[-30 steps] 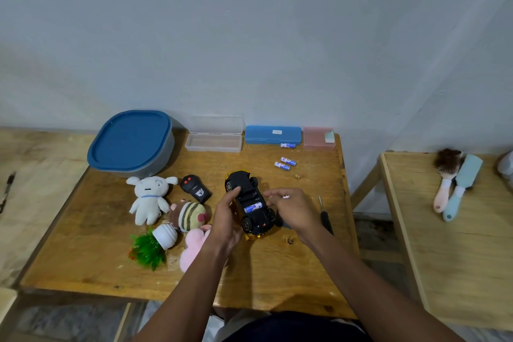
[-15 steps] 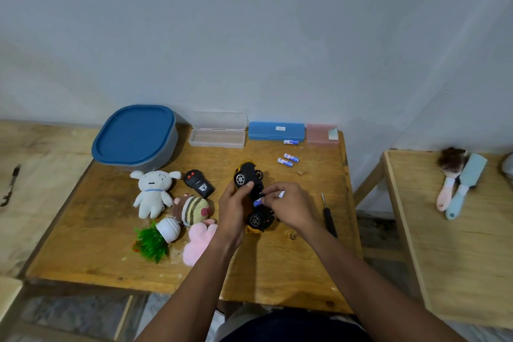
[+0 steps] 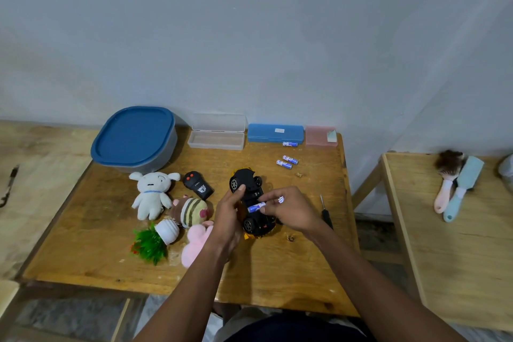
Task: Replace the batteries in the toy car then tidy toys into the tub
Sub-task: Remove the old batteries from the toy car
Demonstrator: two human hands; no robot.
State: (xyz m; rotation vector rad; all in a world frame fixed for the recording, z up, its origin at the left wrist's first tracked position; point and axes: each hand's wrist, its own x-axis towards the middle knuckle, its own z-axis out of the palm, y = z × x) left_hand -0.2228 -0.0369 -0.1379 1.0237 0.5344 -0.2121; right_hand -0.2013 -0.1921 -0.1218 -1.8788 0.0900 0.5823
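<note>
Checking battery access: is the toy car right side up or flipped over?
Flipped over: the toy car shows its black underside and wheels facing up.

Batteries (image 3: pixel 284 164): three loose, one on car (image 3: pixel 245 178), maybe fifth in fingers. Soft toys (image 3: pixel 151 194): three. Cases (image 3: pixel 274 133): three. Brushes (image 3: pixel 466 180): two. Car, remote (image 3: pixel 198 184), tub (image 3: pixel 133 136), screwdriver (image 3: pixel 327 215), toy plant (image 3: pixel 150 246): one each.
</note>
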